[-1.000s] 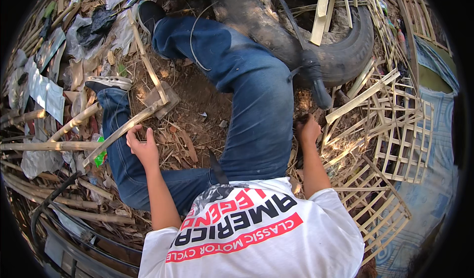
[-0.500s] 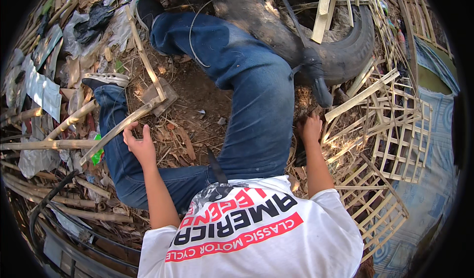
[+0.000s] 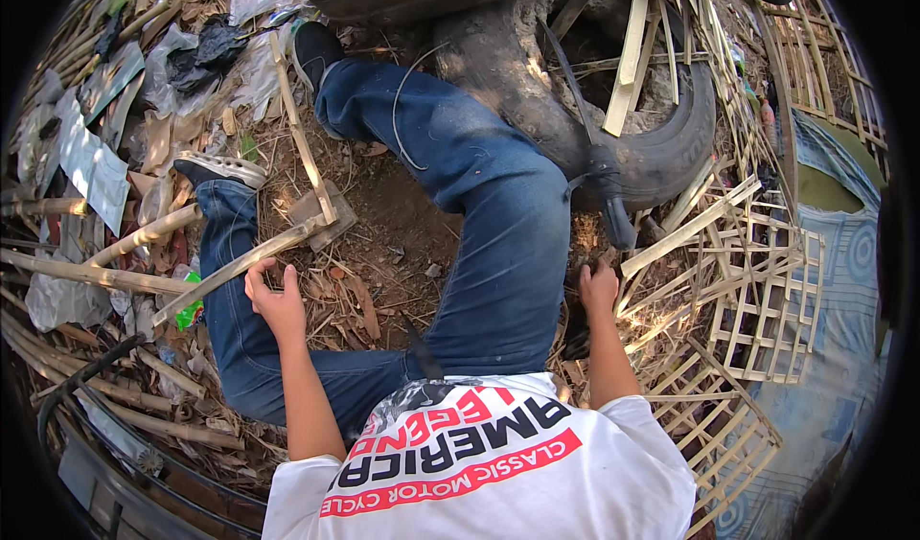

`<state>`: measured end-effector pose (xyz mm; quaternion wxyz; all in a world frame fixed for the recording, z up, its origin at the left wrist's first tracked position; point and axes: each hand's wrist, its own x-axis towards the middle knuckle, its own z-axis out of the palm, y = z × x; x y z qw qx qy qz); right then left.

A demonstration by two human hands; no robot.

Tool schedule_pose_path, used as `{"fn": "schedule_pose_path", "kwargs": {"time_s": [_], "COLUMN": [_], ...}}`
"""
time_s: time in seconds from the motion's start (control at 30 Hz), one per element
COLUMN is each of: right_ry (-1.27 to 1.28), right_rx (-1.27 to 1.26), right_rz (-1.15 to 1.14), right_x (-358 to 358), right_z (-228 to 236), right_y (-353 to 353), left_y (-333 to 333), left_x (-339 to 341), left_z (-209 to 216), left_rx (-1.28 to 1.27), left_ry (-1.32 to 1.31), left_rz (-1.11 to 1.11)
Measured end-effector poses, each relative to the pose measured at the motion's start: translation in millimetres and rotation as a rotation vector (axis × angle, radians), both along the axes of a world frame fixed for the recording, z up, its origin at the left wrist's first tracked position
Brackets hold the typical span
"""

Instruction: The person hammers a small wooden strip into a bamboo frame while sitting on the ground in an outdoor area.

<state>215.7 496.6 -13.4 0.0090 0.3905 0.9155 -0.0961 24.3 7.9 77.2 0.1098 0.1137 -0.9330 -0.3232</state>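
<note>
2 hands on littered dirt, left hand (image 3: pixel 278 300) grip clamped on bamboo strip (image 3: pixel 230 270), right hand (image 3: pixel 598 288) unclear

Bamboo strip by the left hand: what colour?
Pale tan, dry bamboo strip at the left hand; head view.

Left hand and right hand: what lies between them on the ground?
In the head view, the person's bent leg in blue jeans lies between the left hand and right hand, with bare dirt and dry leaves on its left side.
</note>
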Motion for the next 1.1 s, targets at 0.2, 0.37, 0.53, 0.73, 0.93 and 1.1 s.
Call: {"fn": "schedule_pose_path", "kwargs": {"time_s": [0.2,0.37,0.53,0.73,0.93,1.1], "right_ry": [0.395,0.688,1.14,1.344,0.855,0.627], "right_rx": [-0.41,-0.524,-0.198,-0.283,-1.365,-2.016], "right_rz": [-0.162,-0.188,-0.247,0.552,0.608,0.555], "right_x": [6.5,-1.9,-53.1,-125.5,-136.3,-136.1], "right_z": [8.3,23.7,131.0,257.7,223.9,228.7], "right_y": [55.4,81.7,77.4,-43.1,-202.2,-251.1], "left_y": [11.0,7.7,0.4,2.0,53.4,63.3], "left_x": [-5.7,-7.6,-10.5,-14.3,-10.0,17.2], "left_z": [1.0,0.7,4.5,12.6,67.5,110.2], "left_rx": [0.075,0.108,0.047,0.05,0.246,0.719], "left_ry": [0.02,0.027,0.008,0.03,0.223,0.423], "left_rz": [0.007,0.006,-0.011,0.003,-0.287,-0.6]}}
